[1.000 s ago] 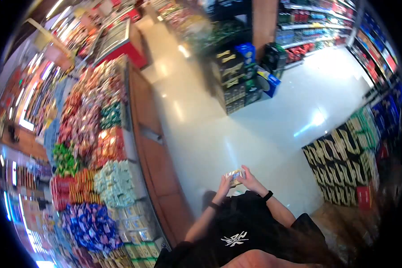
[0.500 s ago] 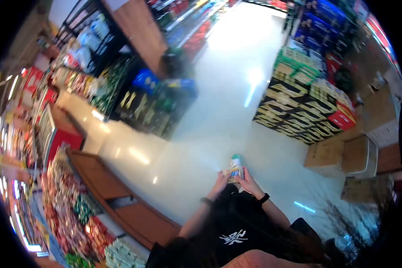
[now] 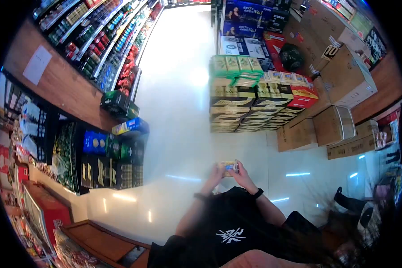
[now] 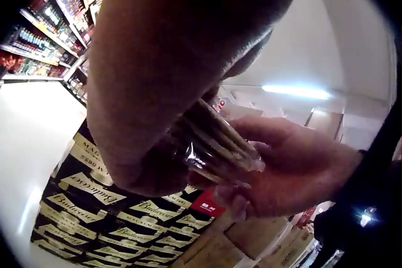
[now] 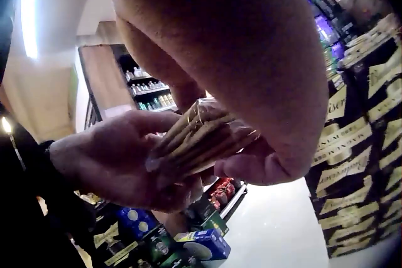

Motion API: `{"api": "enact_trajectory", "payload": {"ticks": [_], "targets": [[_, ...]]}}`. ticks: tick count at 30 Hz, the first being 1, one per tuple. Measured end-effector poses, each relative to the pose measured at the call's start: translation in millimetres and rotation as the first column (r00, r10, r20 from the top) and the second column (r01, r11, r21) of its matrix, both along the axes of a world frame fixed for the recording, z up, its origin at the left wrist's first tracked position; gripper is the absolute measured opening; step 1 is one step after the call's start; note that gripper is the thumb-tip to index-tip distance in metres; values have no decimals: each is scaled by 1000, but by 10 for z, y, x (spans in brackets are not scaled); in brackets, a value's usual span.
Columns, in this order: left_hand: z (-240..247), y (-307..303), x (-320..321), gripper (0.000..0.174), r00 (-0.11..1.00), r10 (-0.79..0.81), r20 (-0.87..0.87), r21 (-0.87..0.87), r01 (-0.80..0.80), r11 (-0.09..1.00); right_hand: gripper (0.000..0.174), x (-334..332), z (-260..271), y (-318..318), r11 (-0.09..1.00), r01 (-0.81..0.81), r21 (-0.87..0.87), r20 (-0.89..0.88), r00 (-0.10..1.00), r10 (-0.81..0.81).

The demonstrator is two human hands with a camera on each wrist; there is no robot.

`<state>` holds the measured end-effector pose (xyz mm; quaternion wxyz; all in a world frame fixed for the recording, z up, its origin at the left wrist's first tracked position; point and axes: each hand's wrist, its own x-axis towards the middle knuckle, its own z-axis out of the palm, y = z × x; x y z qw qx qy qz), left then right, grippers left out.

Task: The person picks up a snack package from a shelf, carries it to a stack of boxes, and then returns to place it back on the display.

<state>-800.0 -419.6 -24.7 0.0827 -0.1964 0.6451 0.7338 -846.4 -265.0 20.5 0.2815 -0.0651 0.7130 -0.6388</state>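
Since the earlier head frame the view has swung round: the black-and-gold stack of printed cardboard cartons (image 3: 230,102) now sits nearer the middle, and the drink shelves (image 3: 114,42) have come in at upper left, while the small clear plastic packet of slim tan pieces (image 3: 228,167) stays between the 2 hands, in front of the black shirt (image 3: 219,214). In the head view the left hand (image 3: 215,175) grips 1 end and the right hand (image 3: 243,175) the other. If attention stays on the packet during a turn, a foot or elbow could clip the carton stack or the brown cardboard boxes (image 3: 332,127) beside it. "No.1" reads on the blue cartons (image 3: 248,18), "10" on a sign (image 3: 330,52); the shirt's white emblem spells nothing I can make out. In the left wrist view, the right hand's fingers curl about the packet's end; the film is glossy, so a loosened pinch could let it slide out and drop. "Budweiser" shows on the black-and-gold cartons. In the right wrist view, the left hand's fingers wrap the opposite end; squeezing too hard might snap the thin pieces, if brittle. Carton lettering there is partly cut off, and the packet's own print is unreadable.
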Motion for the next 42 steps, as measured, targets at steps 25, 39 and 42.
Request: {"api": "enact_trajectory", "payload": {"ticks": [25, 39, 42], "targets": [[709, 1137, -1576, 44, 979, -78, -191, -486, -25, 874, 37, -1289, 46, 1134, 964, 258, 64, -366, 905, -218], [518, 2789, -2693, 44, 948, -250, -200, -286, 187, 940, 38, -2224, -201, 2893, 862, 476, 173, -313, 857, -410], [-12, 3084, -2863, 41, 887, -269, -375, -448, 81, 890, 36, -2329, -74, 3204, 854, 474, 215, -188, 878, -440]]}}
